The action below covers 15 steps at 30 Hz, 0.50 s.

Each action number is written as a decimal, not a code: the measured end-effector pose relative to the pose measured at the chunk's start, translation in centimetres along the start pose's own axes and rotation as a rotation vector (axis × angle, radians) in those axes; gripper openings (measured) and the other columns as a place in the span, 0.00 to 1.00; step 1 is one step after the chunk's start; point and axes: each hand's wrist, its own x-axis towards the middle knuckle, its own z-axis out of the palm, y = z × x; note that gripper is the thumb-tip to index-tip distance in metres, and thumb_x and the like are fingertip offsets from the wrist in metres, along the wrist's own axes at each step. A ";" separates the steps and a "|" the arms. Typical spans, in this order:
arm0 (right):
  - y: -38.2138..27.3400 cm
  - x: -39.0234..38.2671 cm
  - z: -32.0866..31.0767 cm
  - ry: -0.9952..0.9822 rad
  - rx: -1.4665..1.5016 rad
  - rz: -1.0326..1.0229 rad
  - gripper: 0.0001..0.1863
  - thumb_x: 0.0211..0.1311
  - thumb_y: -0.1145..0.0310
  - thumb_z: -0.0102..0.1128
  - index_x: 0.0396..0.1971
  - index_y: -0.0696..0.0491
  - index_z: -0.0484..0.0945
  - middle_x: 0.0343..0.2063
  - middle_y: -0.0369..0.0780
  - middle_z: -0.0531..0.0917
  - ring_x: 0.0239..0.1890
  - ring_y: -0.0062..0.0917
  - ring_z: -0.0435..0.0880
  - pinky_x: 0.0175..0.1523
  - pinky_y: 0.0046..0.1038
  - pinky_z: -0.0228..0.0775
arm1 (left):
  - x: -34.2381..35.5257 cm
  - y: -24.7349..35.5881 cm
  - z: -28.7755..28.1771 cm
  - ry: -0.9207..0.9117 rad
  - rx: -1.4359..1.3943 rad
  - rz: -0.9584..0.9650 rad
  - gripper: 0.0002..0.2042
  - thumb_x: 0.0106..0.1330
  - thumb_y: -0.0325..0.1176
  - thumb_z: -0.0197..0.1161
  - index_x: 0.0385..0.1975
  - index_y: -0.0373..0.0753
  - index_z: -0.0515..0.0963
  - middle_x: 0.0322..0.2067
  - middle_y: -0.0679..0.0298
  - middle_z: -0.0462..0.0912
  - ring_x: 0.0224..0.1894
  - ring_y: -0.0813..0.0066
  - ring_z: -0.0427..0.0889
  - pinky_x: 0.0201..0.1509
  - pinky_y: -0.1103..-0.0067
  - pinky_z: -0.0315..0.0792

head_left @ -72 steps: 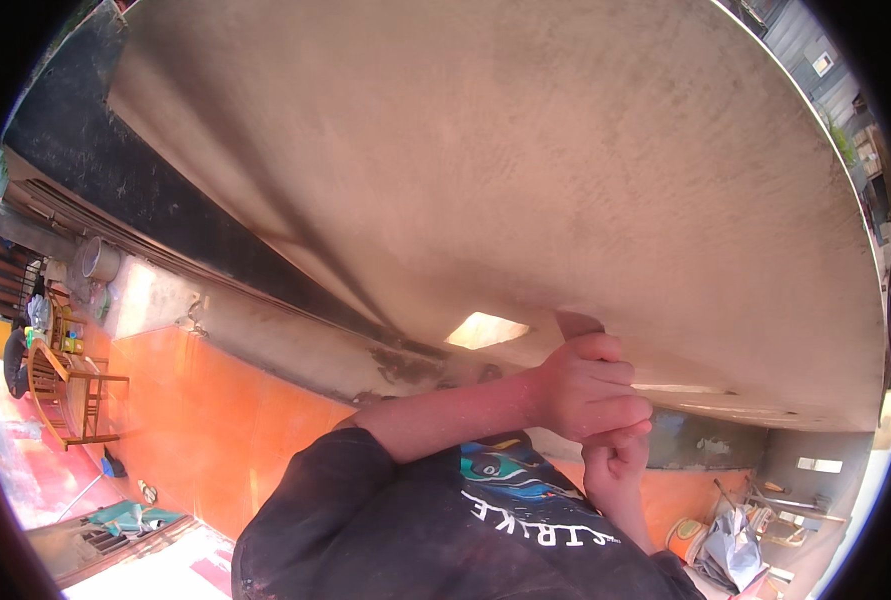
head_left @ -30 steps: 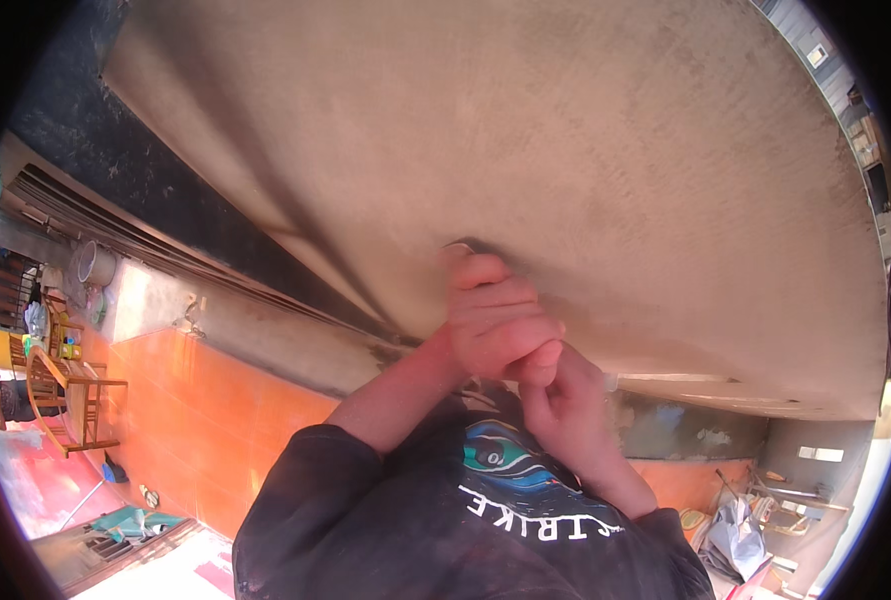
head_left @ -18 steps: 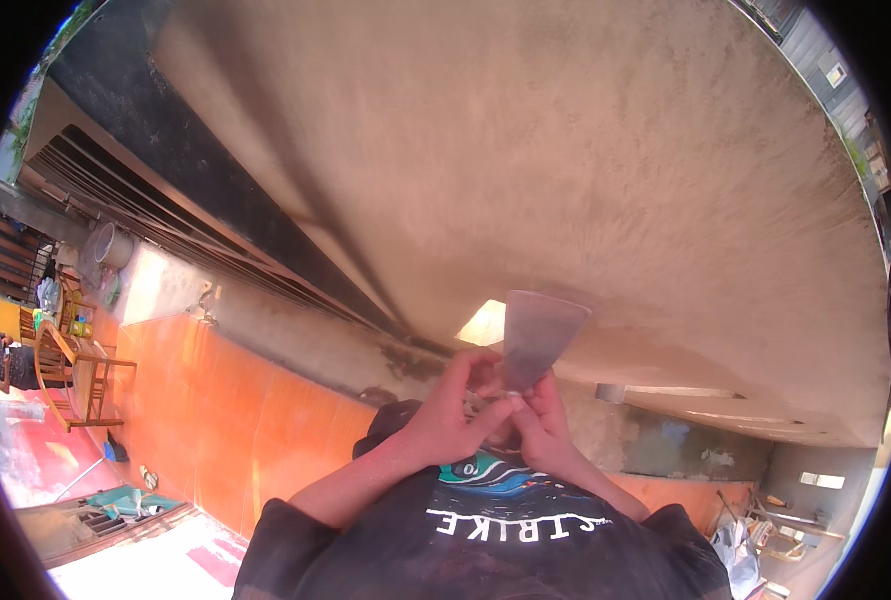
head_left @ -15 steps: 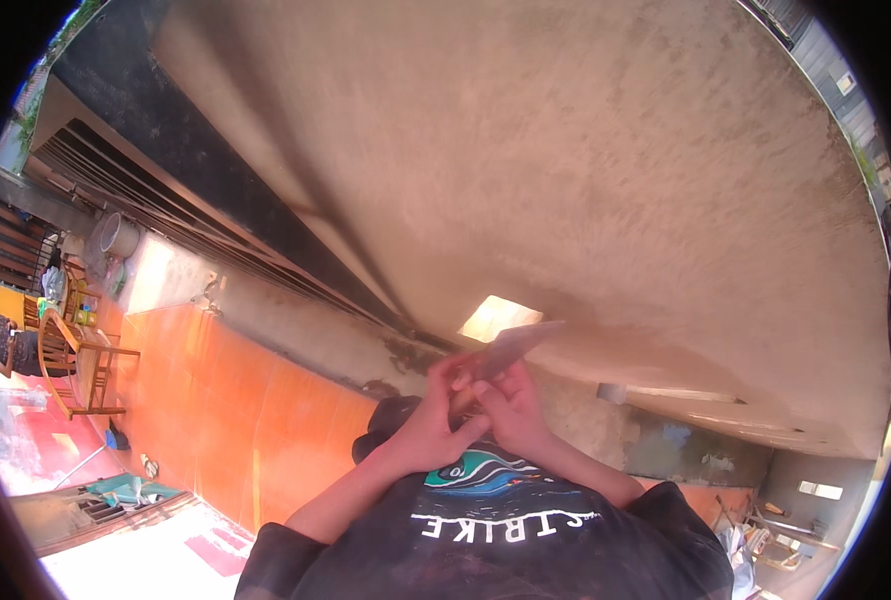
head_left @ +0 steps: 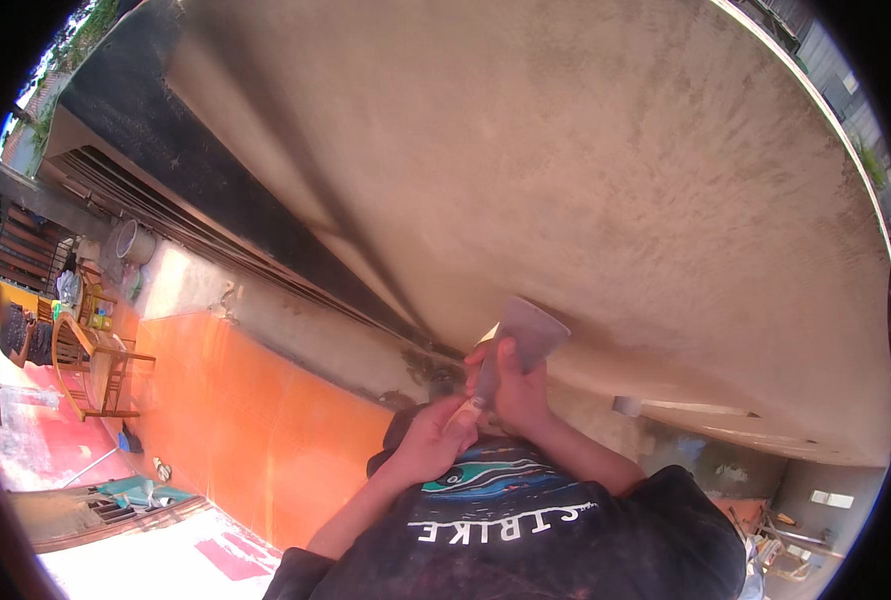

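Observation:
A wide metal scraper (head_left: 537,324) with a light handle is tilted up in front of my chest. My left hand (head_left: 435,436) is closed on its handle, low over my dark T-shirt. My right hand (head_left: 520,398) grips the blade's lower part, with its thumb laid along the metal. Behind the blade spreads a beige plastered ceiling (head_left: 525,150), streaked and mottled. Whether the blade touches that surface is unclear, though it appears apart.
A long dark beam (head_left: 215,170) runs diagonally at upper left. Orange wall (head_left: 225,390) lies below. At far left are a seated person (head_left: 20,335), a wooden chair (head_left: 100,365) and a metal pot (head_left: 133,243). Assorted items (head_left: 775,545) lean at lower right.
Earlier both clasped hands held the scraper up against the ceiling. It has come down toward my chest; since then my right hand has shifted onto the blade, which has turned more upright.

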 end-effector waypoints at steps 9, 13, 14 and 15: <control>-1.3 1.7 3.8 0.258 -0.124 -0.369 0.20 0.73 0.55 0.49 0.28 0.56 0.73 0.22 0.36 0.77 0.20 0.18 0.77 0.24 0.21 0.69 | 3.1 2.2 -2.5 -0.168 0.024 0.121 0.18 0.77 0.45 0.44 0.32 0.36 0.68 0.17 0.71 0.66 0.19 0.86 0.63 0.23 0.85 0.58; -2.1 1.1 4.4 0.308 -0.084 -0.299 0.19 0.73 0.56 0.49 0.28 0.56 0.72 0.21 0.36 0.76 0.20 0.17 0.76 0.24 0.21 0.69 | 3.2 2.8 -2.8 -0.310 0.019 0.043 0.18 0.77 0.46 0.43 0.31 0.37 0.67 0.18 0.71 0.65 0.19 0.85 0.62 0.23 0.84 0.57; -2.1 1.0 4.5 0.341 -0.082 -0.262 0.19 0.73 0.56 0.49 0.28 0.56 0.72 0.21 0.35 0.76 0.20 0.17 0.76 0.24 0.21 0.69 | 3.1 2.9 -2.8 -0.293 -0.002 0.005 0.18 0.77 0.46 0.43 0.31 0.37 0.67 0.18 0.71 0.65 0.19 0.85 0.62 0.23 0.84 0.57; -2.2 1.1 4.4 0.381 -0.087 -0.144 0.19 0.74 0.56 0.49 0.28 0.56 0.72 0.22 0.35 0.76 0.20 0.17 0.76 0.24 0.20 0.69 | 3.1 3.0 -3.0 -0.300 -0.023 -0.014 0.18 0.77 0.46 0.43 0.32 0.37 0.66 0.18 0.71 0.65 0.19 0.85 0.62 0.22 0.84 0.57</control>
